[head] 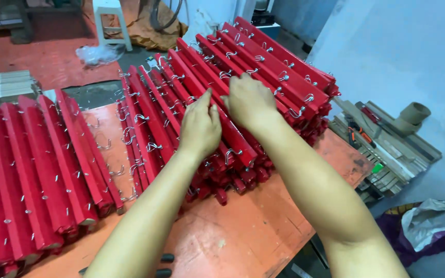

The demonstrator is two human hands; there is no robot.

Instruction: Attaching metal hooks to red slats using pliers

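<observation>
Both of my hands rest on a large heap of red wooden hanger bars with metal hooks, stacked in slanted rows on an orange-red table. My left hand presses its fingers down on one red bar near the middle of the heap. My right hand lies just beside it to the right, fingers curled over the neighbouring bars. Whether either hand actually grips a bar is hidden by the fingers.
A second stack of red bars covers the table's left side. Right of the table lie wooden strips with tools and cardboard tubes. A white stool stands at the back. Crumpled bags lie bottom right.
</observation>
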